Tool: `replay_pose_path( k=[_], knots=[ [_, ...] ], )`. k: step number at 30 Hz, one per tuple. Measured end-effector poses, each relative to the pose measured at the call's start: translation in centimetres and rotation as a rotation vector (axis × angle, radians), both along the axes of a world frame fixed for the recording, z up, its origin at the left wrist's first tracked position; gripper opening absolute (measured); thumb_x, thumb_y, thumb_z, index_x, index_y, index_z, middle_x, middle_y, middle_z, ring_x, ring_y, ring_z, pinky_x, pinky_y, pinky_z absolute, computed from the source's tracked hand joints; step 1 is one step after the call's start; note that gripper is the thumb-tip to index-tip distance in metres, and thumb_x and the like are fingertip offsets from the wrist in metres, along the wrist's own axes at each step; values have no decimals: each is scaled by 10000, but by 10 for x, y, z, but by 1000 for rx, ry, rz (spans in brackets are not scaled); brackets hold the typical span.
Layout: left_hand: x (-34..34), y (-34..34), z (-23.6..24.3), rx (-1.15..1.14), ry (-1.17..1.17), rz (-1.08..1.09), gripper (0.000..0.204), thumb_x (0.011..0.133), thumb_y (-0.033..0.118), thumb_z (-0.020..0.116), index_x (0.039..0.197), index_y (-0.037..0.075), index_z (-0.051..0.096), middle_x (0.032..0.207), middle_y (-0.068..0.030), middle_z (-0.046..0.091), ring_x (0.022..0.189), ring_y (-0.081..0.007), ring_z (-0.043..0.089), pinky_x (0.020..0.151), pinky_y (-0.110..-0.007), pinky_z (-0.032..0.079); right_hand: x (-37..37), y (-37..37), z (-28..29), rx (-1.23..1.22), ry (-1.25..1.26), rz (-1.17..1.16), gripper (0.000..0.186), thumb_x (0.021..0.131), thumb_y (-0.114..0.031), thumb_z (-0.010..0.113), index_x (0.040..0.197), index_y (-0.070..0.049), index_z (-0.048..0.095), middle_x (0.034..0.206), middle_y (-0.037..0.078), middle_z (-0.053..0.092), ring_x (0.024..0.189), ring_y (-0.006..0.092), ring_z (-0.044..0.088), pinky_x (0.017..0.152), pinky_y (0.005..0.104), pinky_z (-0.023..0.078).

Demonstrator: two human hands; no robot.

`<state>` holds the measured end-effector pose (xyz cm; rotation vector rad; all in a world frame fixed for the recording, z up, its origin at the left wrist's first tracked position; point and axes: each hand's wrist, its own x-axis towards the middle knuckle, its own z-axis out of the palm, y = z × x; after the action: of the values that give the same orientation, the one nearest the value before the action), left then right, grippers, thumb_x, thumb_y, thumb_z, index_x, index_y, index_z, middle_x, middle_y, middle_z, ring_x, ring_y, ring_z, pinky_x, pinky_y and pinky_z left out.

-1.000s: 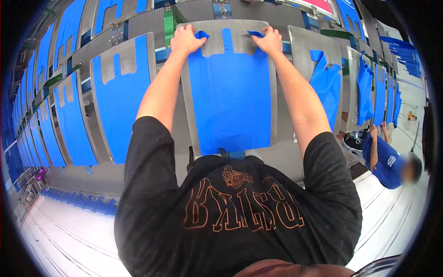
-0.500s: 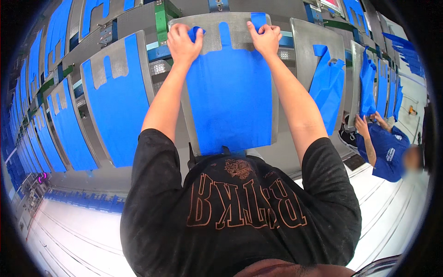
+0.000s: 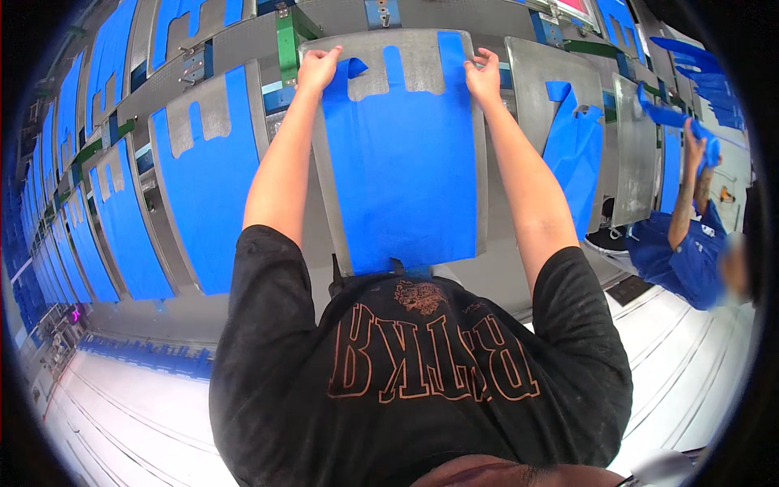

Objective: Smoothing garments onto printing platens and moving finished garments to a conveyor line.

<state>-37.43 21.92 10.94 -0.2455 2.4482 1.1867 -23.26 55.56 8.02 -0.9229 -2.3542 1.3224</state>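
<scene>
A blue fabric bag piece [image 3: 406, 178], with two side strips and a narrow middle tab at its top, lies flat on a grey metal plate [image 3: 418, 73] in front of me. Its left strip [image 3: 351, 68] is folded over at the tip; the right one lies straight. At the plate's upper left corner, my left hand [image 3: 320, 70] is closed on the edge, just beside the folded strip. My right hand [image 3: 484, 78] grips the opposite edge near the upper right corner, thumb toward the front and fingers curled. The fingers behind the plate are partly hidden.
Similar plates with blue pieces [image 3: 203, 187] run in rows to the left. On the right-hand plate [image 3: 531, 89] a blue piece [image 3: 574, 154] hangs crumpled. Farther right, a co-worker in a blue shirt [image 3: 673, 252] lifts another blue piece [image 3: 677, 118]. A green bracket [image 3: 286, 45] stands behind my plate.
My left hand has let go of the left strip and moved out to the plate's corner. My right hand has shifted off the right strip to the edge. The co-worker has raised a blue piece off a plate.
</scene>
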Motion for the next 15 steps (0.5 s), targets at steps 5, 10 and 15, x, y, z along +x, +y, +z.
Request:
replay_pose_path(
  k=[5, 10, 15],
  knots=[
    [10, 1, -8, 444, -83, 118, 470, 778, 135, 810, 1195, 4, 637, 1202, -129, 691, 1090, -227, 655, 852, -355, 537, 61, 2, -1, 81, 44, -79, 513, 870, -211, 739, 1315, -51, 541, 1105, 135, 658, 938, 237, 649, 852, 380, 528],
    [35, -18, -14, 625, 338, -101, 245, 800, 33, 753, 1036, 31, 689, 1164, -108, 700, 1057, -249, 674, 852, -388, 548, 161, -11, 3, -66, 41, -37, 407, 924, -184, 716, 1280, -44, 578, 1050, 97, 651, 908, 172, 626, 801, 327, 528],
    [53, -35, -21, 191, 709, -474, 121, 809, 128, 781, 923, 113, 740, 1403, -114, 597, 1293, -344, 563, 1105, -534, 397, 234, -21, 8, 89, -44, 43, 299, 913, -155, 706, 1183, -43, 639, 1047, 113, 665, 949, 225, 638, 848, 357, 525]
  ],
)
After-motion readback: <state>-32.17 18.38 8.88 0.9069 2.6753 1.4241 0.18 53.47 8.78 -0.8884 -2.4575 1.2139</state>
